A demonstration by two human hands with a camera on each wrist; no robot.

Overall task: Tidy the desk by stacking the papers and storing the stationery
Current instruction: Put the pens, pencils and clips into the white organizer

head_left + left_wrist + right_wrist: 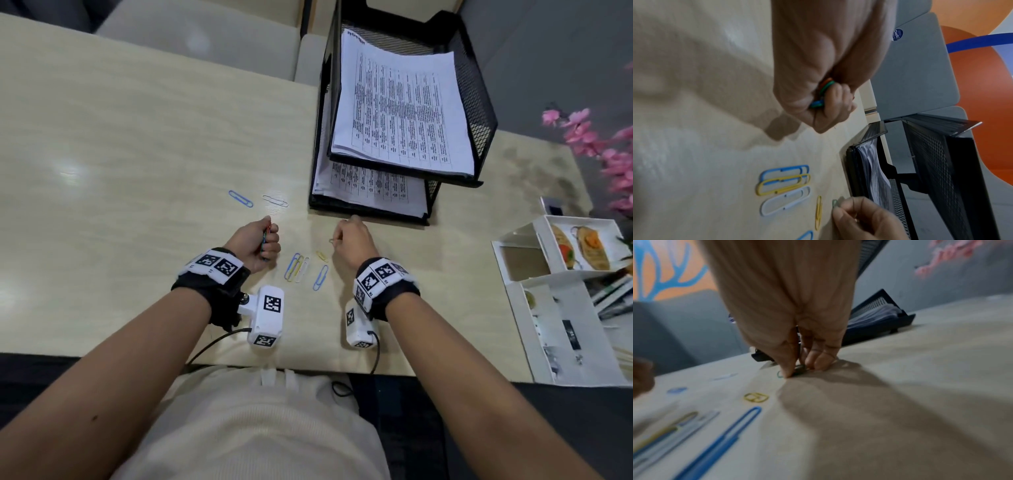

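The left hand (255,244) holds a bundle of coloured paper clips (821,92) in its closed fingers. The right hand (350,240) pinches a small green clip (795,370) on the desk (137,137), at 6 o'clock from the black paper tray (370,209).

Bright overhead light, glare on the desk (102,137), blurred, edge-warped wrist views.

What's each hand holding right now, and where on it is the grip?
The left hand grips a bundle of colored paper clips in its fist, around their middles. The right hand pinches a small green paper clip on the desk; one end pokes out.
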